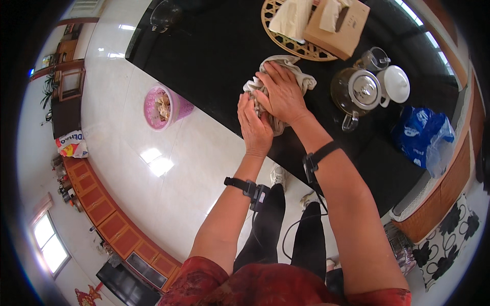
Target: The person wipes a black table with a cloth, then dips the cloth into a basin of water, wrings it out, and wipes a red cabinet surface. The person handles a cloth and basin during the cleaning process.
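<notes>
Head view: left hand (256, 127) and right hand (283, 97) press outstretched fingers on bunched cloth (302, 77); glass teapot (352, 89), woven tray (272, 36) nearby.

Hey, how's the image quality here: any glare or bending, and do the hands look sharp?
In the head view, bright glare patches show on the shiny floor; the window at lower left is washed out; the cabinets bend into an arc near the dark rim; the left hand, right hand and crumpled cloth look fairly clear, without obvious motion blur.
</notes>
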A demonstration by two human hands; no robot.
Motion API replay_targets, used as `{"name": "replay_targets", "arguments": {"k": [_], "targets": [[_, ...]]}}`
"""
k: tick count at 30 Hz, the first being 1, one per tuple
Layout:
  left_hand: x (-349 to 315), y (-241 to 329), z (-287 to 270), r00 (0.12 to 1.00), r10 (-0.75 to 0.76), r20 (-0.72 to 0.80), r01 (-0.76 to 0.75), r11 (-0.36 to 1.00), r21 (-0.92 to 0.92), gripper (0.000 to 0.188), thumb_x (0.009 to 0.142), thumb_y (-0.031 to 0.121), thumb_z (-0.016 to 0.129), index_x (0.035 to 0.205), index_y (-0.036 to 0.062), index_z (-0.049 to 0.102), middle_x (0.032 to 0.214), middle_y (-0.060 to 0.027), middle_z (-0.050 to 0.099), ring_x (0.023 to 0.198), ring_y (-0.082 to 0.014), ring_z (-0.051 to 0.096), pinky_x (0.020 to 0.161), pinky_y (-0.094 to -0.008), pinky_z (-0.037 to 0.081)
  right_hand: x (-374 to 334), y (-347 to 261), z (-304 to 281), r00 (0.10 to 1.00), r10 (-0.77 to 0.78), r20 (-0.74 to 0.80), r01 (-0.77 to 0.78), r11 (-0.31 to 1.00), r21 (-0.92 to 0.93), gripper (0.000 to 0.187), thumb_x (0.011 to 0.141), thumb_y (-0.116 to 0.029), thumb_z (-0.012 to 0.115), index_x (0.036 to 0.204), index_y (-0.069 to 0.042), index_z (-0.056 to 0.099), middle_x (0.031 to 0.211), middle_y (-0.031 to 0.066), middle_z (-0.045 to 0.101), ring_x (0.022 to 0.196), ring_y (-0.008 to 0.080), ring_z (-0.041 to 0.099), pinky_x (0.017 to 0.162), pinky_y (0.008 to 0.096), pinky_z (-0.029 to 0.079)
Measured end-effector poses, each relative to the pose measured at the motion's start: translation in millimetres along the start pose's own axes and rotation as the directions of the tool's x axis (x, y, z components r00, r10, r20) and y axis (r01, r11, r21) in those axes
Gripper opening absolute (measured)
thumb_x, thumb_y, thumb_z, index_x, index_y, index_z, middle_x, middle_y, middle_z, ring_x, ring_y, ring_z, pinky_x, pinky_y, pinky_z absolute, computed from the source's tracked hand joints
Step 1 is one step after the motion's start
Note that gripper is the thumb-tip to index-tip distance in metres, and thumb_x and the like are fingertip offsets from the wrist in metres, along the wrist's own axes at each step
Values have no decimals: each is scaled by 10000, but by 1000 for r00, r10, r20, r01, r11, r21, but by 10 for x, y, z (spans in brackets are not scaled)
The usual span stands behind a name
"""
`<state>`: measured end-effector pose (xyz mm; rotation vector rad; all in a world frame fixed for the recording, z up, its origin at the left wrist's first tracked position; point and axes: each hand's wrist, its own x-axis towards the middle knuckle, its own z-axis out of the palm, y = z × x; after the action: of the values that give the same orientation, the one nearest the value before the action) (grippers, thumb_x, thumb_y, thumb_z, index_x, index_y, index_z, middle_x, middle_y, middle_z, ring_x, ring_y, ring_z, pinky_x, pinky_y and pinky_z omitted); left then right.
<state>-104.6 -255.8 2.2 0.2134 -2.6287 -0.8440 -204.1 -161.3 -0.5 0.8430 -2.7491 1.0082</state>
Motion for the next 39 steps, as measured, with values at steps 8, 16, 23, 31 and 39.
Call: {"name": "replay_targets", "arguments": {"k": [8, 16, 23, 31, 39], "targets": [[637, -467, 45, 987, 124, -100, -116, 990, 79, 503, 882, 42, 578, 1350, -39, 412, 1382, -266, 451, 1274, -432, 450, 1082, -454, 364, 753, 15, 310, 998, -48, 51, 52, 996, -73, 427, 936, -358, 521, 1257, -83, 581, 1407, 113, 487, 1357, 267, 385, 1119, 422, 285], [1343, -807, 55, 984, 141, -110, -128, 984, 121, 482, 897, 103, 572, 1340, -25, 430, 1349, -241, 481, 1242, -409, 478, 1058, -458, 381, 1469, 74, 594, 993, -74, -95, 69, 996, -59, 388, 916, -316, 548, 1199, -57, 606, 1339, 135, 541, 1296, 290, 442, 1092, 436, 301], [1559, -940, 23, 989, 138, -56, -133, 988, 77, 451, 889, 116, 586, 1308, -2, 467, 1317, -220, 520, 1207, -396, 512, 1044, -448, 411, 1676, 166, 644, 998, -55, 23, 57, 993, -99, 410, 934, -327, 507, 1254, -86, 590, 1413, 129, 496, 1354, 275, 397, 1121, 432, 263], [1705, -988, 88, 989, 124, -82, -120, 991, 51, 511, 821, 123, 603, 1293, -27, 476, 1298, -231, 519, 1193, -410, 512, 1064, -481, 395, 1843, 258, 643, 997, -72, 39, 76, 991, -114, 415, 943, -312, 488, 1281, -84, 562, 1425, 132, 482, 1368, 282, 383, 1130, 445, 257], [1678, -957, 10, 996, 78, -40, -76, 996, 49, 514, 804, 119, 634, 1274, -34, 492, 1302, -222, 529, 1209, -392, 516, 1070, -473, 399, 1824, 175, 594, 993, -108, 49, 113, 987, -118, 397, 928, -278, 516, 1270, -85, 569, 1385, 150, 516, 1346, 305, 411, 1118, 454, 277]]}}
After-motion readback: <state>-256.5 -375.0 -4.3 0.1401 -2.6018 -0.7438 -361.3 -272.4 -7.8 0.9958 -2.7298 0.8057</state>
